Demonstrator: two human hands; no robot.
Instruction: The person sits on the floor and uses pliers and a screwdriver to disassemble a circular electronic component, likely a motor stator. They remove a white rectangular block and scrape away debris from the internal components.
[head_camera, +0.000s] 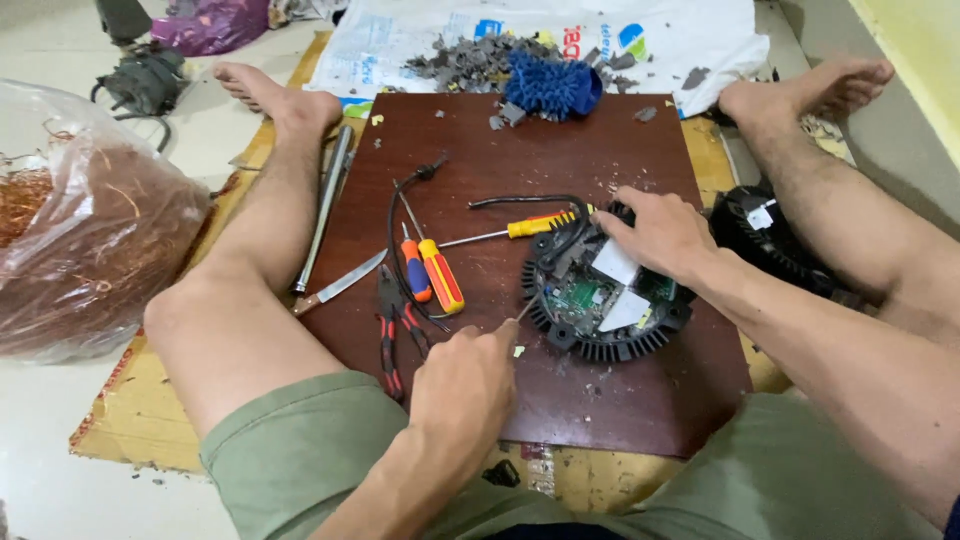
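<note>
Seated on floor, legs spread around a dark red-brown wooden board (600, 400), smooth, square, dusted with grey crumbs.

Right hand (655, 232) lies flat on a round black finned housing (605, 300), fingers spread across its top edge, pressing it down. Housing sits at the board's right-centre; ribbed rim, green circuit board (580, 295) inside, white rectangular blocks beside it.

Left hand (465, 385) is closed in a fist around a thin metal tool (524, 310); its tip meets the housing's left rim.

On the board, left of housing: yellow screwdriver (530, 226), two orange-handled screwdrivers (437, 272), red-handled pliers (392, 330), black cable (400, 240), knife (340, 285), steel tube (328, 205).

Far edge: blue shaggy mitt (552, 85) among grey fragments. Far left: clear bag of copper wire (90, 240). Second black housing (770, 235) lies right of the board.
</note>
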